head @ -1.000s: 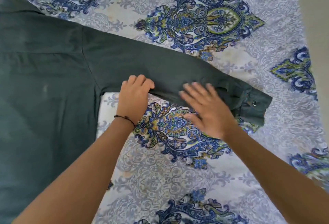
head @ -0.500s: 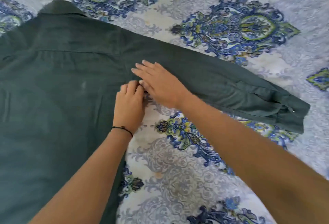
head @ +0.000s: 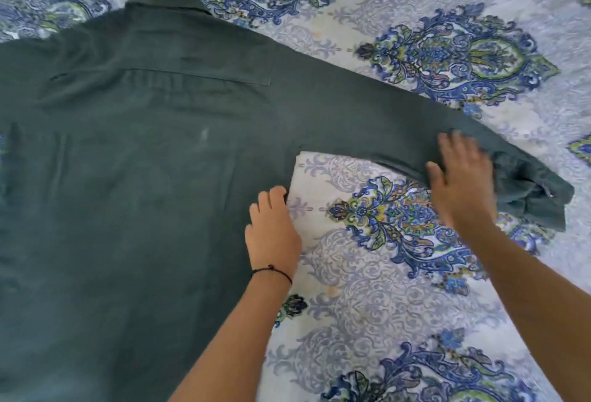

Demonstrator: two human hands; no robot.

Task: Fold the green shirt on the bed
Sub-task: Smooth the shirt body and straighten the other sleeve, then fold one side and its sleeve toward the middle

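No readable text, labels, brands or numbers anywhere in view.

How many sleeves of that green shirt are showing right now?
1. The sleeve stretches out to the right across the patterned bedsheet, with the right hand flat on it near the cuff. The other sleeve would lie beyond the picture's left edge, out of view.

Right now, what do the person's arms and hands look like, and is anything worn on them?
Both forearms are bare, with no sleeves in view. The left hand has a thin black cord bracelet with a small knot around the wrist. The right hand is blurred; no ring, watch or glove shows on it.
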